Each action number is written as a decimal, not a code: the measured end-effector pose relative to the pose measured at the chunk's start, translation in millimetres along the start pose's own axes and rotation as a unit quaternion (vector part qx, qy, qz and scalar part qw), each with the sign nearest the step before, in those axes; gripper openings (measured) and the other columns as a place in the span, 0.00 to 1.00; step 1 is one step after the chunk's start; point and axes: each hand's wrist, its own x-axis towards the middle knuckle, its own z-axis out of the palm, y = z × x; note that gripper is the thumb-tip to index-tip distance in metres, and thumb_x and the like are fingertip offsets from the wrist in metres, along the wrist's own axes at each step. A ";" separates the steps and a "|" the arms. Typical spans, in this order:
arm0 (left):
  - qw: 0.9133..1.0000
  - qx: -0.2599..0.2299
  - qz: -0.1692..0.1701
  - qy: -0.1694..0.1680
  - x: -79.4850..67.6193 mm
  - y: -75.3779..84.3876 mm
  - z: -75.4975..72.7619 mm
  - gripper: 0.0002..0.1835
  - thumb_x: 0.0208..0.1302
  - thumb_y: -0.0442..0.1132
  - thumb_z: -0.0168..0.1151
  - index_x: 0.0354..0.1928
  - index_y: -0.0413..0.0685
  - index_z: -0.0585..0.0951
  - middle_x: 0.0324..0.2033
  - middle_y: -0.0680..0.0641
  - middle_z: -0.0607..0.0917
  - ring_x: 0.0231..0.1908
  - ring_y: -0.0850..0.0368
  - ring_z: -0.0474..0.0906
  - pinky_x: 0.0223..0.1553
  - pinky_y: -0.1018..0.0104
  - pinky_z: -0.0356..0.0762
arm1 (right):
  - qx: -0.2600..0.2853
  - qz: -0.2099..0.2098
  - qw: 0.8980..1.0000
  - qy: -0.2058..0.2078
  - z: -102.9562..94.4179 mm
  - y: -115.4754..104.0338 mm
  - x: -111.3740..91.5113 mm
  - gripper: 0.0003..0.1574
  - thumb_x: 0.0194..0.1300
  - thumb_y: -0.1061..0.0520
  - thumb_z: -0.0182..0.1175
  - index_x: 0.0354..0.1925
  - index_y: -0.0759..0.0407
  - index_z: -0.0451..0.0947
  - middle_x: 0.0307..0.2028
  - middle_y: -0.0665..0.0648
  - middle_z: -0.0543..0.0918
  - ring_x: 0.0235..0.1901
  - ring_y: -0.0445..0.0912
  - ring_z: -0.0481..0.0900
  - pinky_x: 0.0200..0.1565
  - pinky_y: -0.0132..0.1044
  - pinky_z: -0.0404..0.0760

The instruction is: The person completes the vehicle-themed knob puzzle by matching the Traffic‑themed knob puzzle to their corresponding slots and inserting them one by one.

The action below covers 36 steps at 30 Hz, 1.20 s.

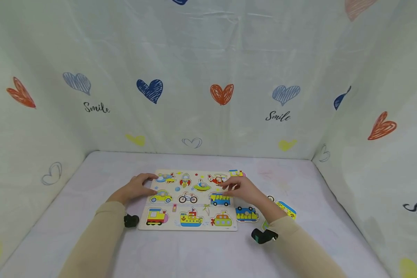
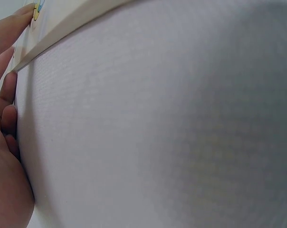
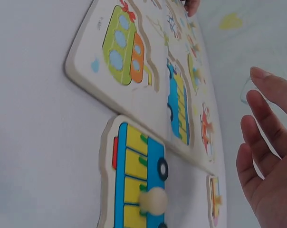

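A wooden puzzle board (image 1: 208,227) with vehicle pictures lies on the table. My left hand (image 1: 135,188) rests at its left side, thumb and forefinger spread onto the top near the airplane (image 1: 165,178) and the car (image 1: 161,196). In the left wrist view its other fingers lie beside the board's edge. Over the right edge hovers my right hand (image 1: 241,190), fingers loosely bent and holding nothing, close to the helicopter piece (image 1: 217,179). A bus piece (image 3: 138,175) with a round knob lies right of the board, separate from the printed bus (image 1: 220,199).
A train piece (image 1: 235,173) lies by the board's upper right corner. Beyond the right forearm are a yellow-and-blue piece (image 1: 287,209) and others partly hidden by the arm. Cloth walls with printed hearts (image 1: 221,94) stand behind and at both sides.
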 end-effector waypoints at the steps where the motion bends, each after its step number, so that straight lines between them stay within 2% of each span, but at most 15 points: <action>1: 1.000 0.001 0.000 0.000 0.1 -0.3 0.0 0.38 0.53 0.45 0.74 0.65 0.45 0.71 0.64 0.34 0.65 0.64 0.33 0.54 0.63 0.34 0.55 | -0.001 0.004 1.000 0.003 -2.1 2.8 -3.2 0.17 0.59 0.60 0.70 0.48 0.59 0.85 0.37 0.49 0.83 0.37 0.46 0.75 0.39 0.37 0.77; 7: 1.000 -0.001 -0.002 0.001 0.4 -1.3 2.2 0.38 0.53 0.45 0.74 0.65 0.44 0.71 0.64 0.34 0.65 0.64 0.33 0.54 0.64 0.34 0.54 | 0.006 0.030 0.999 0.023 -14.5 17.1 -25.8 0.17 0.59 0.59 0.69 0.48 0.60 0.84 0.38 0.51 0.82 0.37 0.47 0.74 0.40 0.38 0.77; 14: 1.000 0.002 0.001 0.004 -0.9 -1.2 2.6 0.37 0.53 0.45 0.74 0.65 0.44 0.71 0.64 0.33 0.65 0.64 0.33 0.54 0.64 0.33 0.54 | 0.011 0.052 0.997 0.054 -26.9 28.8 -49.0 0.17 0.60 0.63 0.67 0.49 0.63 0.83 0.40 0.57 0.84 0.37 0.48 0.75 0.42 0.37 0.77; 18: 1.000 0.005 0.003 0.002 -2.2 -0.2 2.4 0.37 0.54 0.45 0.73 0.65 0.44 0.70 0.64 0.33 0.65 0.65 0.32 0.53 0.64 0.34 0.54 | 0.014 0.090 0.993 0.077 -34.8 33.5 -58.6 0.15 0.60 0.64 0.67 0.48 0.61 0.84 0.40 0.57 0.84 0.37 0.49 0.75 0.39 0.39 0.77; 22: 1.000 0.007 0.002 0.003 -2.9 1.3 2.5 0.37 0.54 0.45 0.73 0.65 0.44 0.70 0.65 0.33 0.64 0.65 0.32 0.52 0.64 0.34 0.54 | 0.025 0.145 0.984 0.099 -41.0 44.3 -67.6 0.14 0.60 0.63 0.67 0.46 0.62 0.84 0.38 0.54 0.84 0.35 0.49 0.74 0.34 0.36 0.77; 26: 1.000 0.008 0.001 0.005 -2.5 1.5 2.1 0.37 0.54 0.45 0.73 0.65 0.44 0.70 0.65 0.33 0.64 0.66 0.32 0.52 0.64 0.34 0.53 | 0.040 0.177 0.977 0.115 -45.0 55.5 -75.2 0.14 0.59 0.63 0.68 0.45 0.63 0.83 0.36 0.54 0.83 0.34 0.48 0.76 0.33 0.33 0.78; 36: 1.000 0.008 0.001 0.008 -2.0 0.4 0.8 0.37 0.54 0.45 0.72 0.65 0.45 0.70 0.65 0.34 0.65 0.66 0.33 0.52 0.65 0.34 0.53 | -0.002 0.185 0.975 0.122 -52.4 64.6 -84.9 0.11 0.57 0.65 0.70 0.38 0.64 0.79 0.30 0.55 0.78 0.32 0.47 0.73 0.30 0.33 0.75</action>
